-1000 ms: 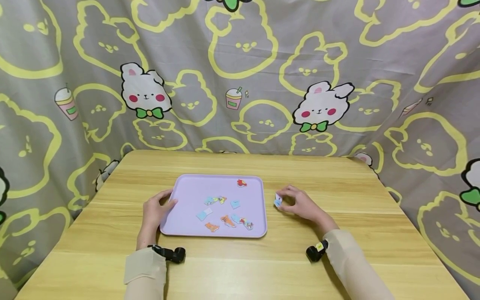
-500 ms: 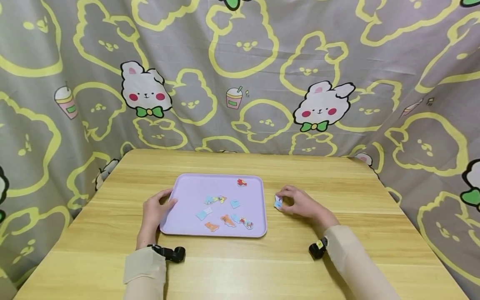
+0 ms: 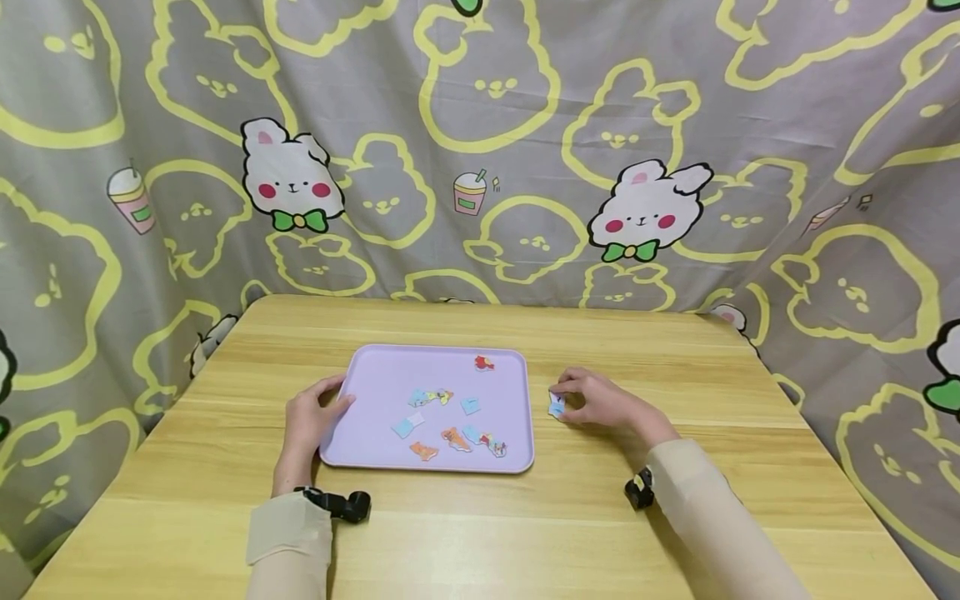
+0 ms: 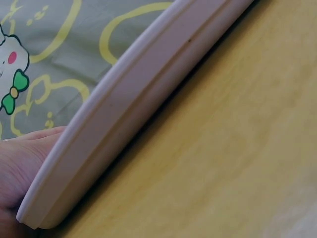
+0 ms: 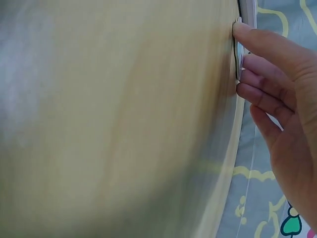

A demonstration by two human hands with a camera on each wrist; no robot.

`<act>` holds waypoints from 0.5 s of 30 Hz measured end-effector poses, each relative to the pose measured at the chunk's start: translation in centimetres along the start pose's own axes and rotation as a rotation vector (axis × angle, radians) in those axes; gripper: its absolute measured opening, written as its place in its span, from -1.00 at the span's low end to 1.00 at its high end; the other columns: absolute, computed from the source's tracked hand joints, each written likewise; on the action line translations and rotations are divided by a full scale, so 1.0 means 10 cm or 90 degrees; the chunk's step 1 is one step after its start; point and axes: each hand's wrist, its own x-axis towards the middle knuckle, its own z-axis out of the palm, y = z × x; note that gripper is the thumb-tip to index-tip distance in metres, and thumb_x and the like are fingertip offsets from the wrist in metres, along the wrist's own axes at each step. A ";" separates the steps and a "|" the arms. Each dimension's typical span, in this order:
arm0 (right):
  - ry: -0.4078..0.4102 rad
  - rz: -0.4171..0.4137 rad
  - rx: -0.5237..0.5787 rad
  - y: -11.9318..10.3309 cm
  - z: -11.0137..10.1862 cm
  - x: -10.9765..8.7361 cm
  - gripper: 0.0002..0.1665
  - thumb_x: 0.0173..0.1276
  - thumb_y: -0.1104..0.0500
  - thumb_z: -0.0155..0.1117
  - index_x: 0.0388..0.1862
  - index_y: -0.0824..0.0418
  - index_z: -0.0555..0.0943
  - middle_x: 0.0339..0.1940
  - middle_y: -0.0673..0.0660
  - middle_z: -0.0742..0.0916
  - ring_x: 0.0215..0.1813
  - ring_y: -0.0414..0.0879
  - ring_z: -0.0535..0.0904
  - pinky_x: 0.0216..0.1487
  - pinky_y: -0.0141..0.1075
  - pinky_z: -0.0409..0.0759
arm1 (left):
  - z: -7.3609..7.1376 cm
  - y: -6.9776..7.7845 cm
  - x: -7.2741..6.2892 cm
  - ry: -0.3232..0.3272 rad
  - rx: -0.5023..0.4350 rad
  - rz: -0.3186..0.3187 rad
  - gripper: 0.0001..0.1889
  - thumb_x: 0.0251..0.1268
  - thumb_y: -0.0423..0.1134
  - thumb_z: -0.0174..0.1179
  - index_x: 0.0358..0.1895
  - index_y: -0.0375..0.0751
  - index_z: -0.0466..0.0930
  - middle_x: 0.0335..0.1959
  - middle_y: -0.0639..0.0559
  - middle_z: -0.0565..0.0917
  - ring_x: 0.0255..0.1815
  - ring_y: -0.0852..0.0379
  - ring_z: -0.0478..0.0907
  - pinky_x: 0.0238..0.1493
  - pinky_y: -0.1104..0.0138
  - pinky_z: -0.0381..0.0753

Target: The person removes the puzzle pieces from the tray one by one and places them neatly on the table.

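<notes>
My left hand [image 3: 309, 421] grips the left rim of a lilac tray [image 3: 375, 446], thumb over the edge; the left wrist view shows the outer wall of the tray [image 4: 124, 94] with part of the hand beside it. Just right of the tray, my right hand [image 3: 603, 402] pinches a small white and light-blue puzzle piece [image 3: 556, 405] between thumb and fingers. In the right wrist view that thin puzzle piece [image 5: 239, 54] appears edge-on, low over the wood. On the tray lie several printed pieces, among them an orange piece [image 3: 423, 451] and a red piece [image 3: 483, 362].
More pieces lie in the tray's middle: a light-blue piece [image 3: 470, 405], a blue-and-white piece [image 3: 408, 425] and a yellow-and-blue group [image 3: 431, 397]. The wooden table [image 3: 480, 533] extends around the tray. A patterned curtain [image 3: 517, 179] hangs behind and at both sides.
My right hand has turned slightly at the wrist, and the puzzle piece in its fingers now sits flatter towards the table. My left hand and the tray stay in place.
</notes>
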 end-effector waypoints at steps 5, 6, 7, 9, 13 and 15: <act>-0.016 0.002 -0.004 0.01 -0.01 0.00 -0.42 0.22 0.08 0.42 0.19 0.30 0.60 0.04 0.13 0.63 0.07 -0.03 0.54 0.18 -0.06 0.57 | 0.00 0.01 0.00 0.004 0.000 -0.001 -0.49 0.36 -0.17 0.22 0.34 -0.20 0.45 0.39 -0.28 0.44 0.49 -0.28 0.22 0.51 -0.10 0.18; -0.017 0.004 -0.002 0.02 -0.01 0.00 -0.41 0.22 0.08 0.42 0.20 0.30 0.60 0.04 0.13 0.63 0.08 -0.02 0.54 0.19 -0.05 0.57 | 0.00 0.01 0.00 0.004 -0.001 0.000 -0.49 0.36 -0.17 0.22 0.34 -0.20 0.45 0.39 -0.28 0.44 0.50 -0.28 0.22 0.51 -0.10 0.18; -0.017 0.005 -0.001 0.01 -0.01 0.00 -0.41 0.22 0.08 0.43 0.20 0.29 0.60 0.05 0.13 0.63 0.08 -0.02 0.54 0.20 -0.05 0.57 | 0.00 0.01 0.00 0.004 -0.002 0.000 -0.49 0.37 -0.17 0.22 0.34 -0.20 0.45 0.39 -0.28 0.44 0.50 -0.28 0.22 0.51 -0.10 0.18; -0.017 0.010 0.004 0.01 -0.01 -0.01 -0.40 0.22 0.06 0.43 0.21 0.29 0.59 0.06 0.14 0.63 0.09 -0.02 0.54 0.20 -0.03 0.56 | 0.00 0.02 0.00 0.004 -0.004 0.000 -0.49 0.37 -0.17 0.22 0.34 -0.21 0.45 0.39 -0.28 0.44 0.50 -0.28 0.22 0.51 -0.10 0.18; 0.000 0.014 0.021 0.00 0.00 -0.01 -0.36 0.20 0.03 0.45 0.21 0.31 0.59 0.07 0.17 0.63 0.11 0.03 0.54 0.24 0.02 0.54 | 0.00 0.02 -0.01 0.002 -0.004 -0.001 -0.49 0.37 -0.18 0.21 0.34 -0.21 0.44 0.39 -0.28 0.43 0.50 -0.28 0.21 0.51 -0.10 0.18; 0.017 0.022 0.038 -0.01 0.01 -0.02 -0.32 0.18 0.01 0.47 0.23 0.29 0.57 0.11 0.18 0.62 0.15 0.07 0.54 0.28 0.07 0.51 | -0.01 0.02 -0.02 0.003 -0.003 -0.001 -0.49 0.37 -0.19 0.21 0.34 -0.22 0.44 0.39 -0.28 0.43 0.50 -0.28 0.21 0.51 -0.10 0.18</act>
